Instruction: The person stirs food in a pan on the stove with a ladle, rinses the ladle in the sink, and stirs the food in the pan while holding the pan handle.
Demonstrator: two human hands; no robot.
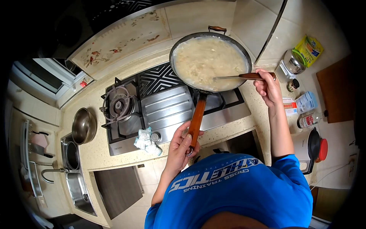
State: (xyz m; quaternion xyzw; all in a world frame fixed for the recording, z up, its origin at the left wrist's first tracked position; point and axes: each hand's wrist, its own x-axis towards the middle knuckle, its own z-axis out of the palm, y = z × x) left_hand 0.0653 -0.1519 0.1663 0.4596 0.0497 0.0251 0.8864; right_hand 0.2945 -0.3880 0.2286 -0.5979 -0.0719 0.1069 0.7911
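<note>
A large wok (248, 65) stands over the right burner, filled almost to its rim with pale, cloudy soup (207, 61) that has light pieces in it. My left hand (181, 147) is closed round the lower end of the wok's long wooden handle (198, 120). In my right hand (269, 88) is a metal cooking utensil with a dark wooden handle (256, 76). Its shaft slants left over the wok's rim into the soup. The utensil's head is under the surface, so I cannot tell whether it is a ladle or a spatula.
The gas stove (167, 107) has a bare left burner (119, 104). A crumpled cloth (146, 142) lies at its front edge by a knob. A metal bowl (84, 126) sits near the sink (81, 191). Jars, packets and a white rice cooker (299, 150) line the right counter.
</note>
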